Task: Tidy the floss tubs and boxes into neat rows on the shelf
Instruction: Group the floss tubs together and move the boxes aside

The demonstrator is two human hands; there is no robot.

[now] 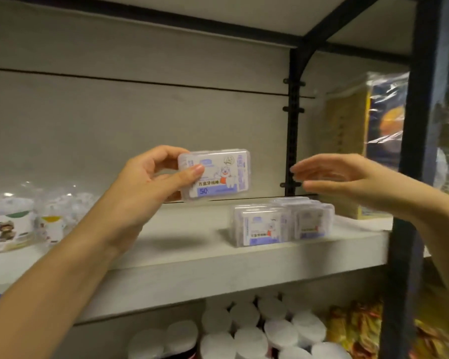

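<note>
**One floss box in the air, row waiting at right**

Grey shelf board [187, 239] is running across the view against a pale back panel, inside a black metal frame [425, 125].

- Left hand [140, 185] is pinching a clear floss box [218, 174] by its left end, thumb on the printed front, fingers behind. Box is hanging above the shelf, label facing the camera, long axis roughly level and running left to right.
- Right hand [347, 177] is hovering open and empty, fingers spread and pointing left toward the box's free right end. Blurred, apparently mid-motion. Near the box, not touching it.
- Standing boxes [278, 224] are sitting on the shelf below and to the right of the held box, at the shelf's right end. Counting two clearly at the front; more seem to be packed behind, number not readable.
- Floss tubs [24, 224] are clustering at the far left of the same shelf, well apart from the boxes; two labelled fronts are showing, others too hazy to count.
- Wrapped packages [368, 141] are standing at the right end.

Judgement: the row lies down-right of the held box, so the right hand is the nearer one to take it and set it beside the row, label forward. Bare shelf between tubs and boxes is leaving room.
</note>
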